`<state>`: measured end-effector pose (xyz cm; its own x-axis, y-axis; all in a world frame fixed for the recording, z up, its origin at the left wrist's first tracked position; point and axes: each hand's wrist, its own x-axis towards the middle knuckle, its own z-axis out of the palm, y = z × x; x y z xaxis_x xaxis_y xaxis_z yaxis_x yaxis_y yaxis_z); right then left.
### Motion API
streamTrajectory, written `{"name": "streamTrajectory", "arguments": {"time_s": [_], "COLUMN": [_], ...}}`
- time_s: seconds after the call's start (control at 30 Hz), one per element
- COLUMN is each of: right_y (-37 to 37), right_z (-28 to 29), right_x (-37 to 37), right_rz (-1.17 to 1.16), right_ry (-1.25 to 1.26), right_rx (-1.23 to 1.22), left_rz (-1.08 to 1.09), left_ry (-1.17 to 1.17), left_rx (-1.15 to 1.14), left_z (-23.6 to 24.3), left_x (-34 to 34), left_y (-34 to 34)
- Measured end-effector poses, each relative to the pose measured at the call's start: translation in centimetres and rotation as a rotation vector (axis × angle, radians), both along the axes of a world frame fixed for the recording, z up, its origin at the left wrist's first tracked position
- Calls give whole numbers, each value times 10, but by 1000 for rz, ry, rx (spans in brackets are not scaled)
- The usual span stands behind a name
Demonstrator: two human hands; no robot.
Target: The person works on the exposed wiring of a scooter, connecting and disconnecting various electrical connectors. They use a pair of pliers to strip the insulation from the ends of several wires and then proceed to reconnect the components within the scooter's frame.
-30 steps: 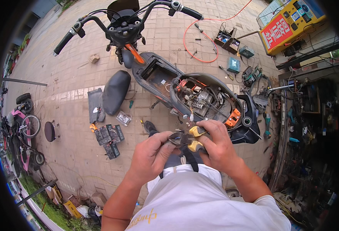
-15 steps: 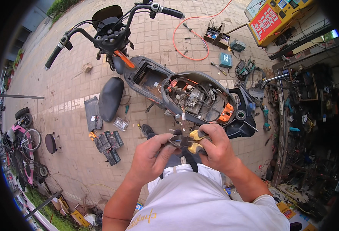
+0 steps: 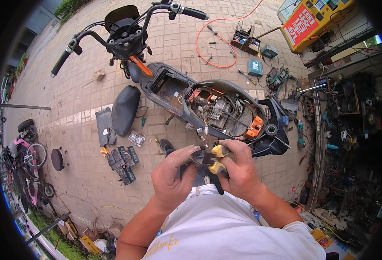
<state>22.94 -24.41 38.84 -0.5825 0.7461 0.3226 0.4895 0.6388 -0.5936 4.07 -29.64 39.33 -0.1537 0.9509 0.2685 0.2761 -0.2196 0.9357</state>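
The left hand (image 3: 170, 174) is pinching a small dark piece (image 3: 197, 155) between thumb and fingers, just in front of the chest. The right hand (image 3: 242, 171) is closing its grip around the yellow-handled pliers (image 3: 219, 151), whose two handles are standing apart, toward three o'clock from the piece. The plier head is meeting the piece between the hands — though at this size, I cannot tell whether the jaws are biting it or only lying against it.

The step in hand seems to be working the piece with the pliers. The next move is probably calling for a steady left pinch, and for the right hand to be squeezing the spread handles evenly — the left fingertips are sitting close to the plier head.

From the hands, the scooter (image 3: 164, 92) is standing with its open bay toward one o'clock, the black seat (image 3: 126, 110) is lying near ten, and dark blocks (image 3: 116, 160) are resting at nine.
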Motion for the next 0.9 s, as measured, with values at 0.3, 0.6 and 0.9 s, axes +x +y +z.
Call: {"name": "streamTrajectory", "arguments": {"time_s": [0.3,0.6,0.9], "right_y": [-3,9,19], "right_z": [-8,-6,-4], "right_x": [1,8,9], "right_rz": [-5,66,119], "right_ry": [72,61,127], "right_rx": [-28,3,7], "left_rz": [-38,-340,-577], "left_ry": [-330,-901,-1377], "left_rx": [-212,-643,-786], "left_z": [-2,10,15], "left_x": [5,-21,-25], "left_y": [-4,13,31]}}
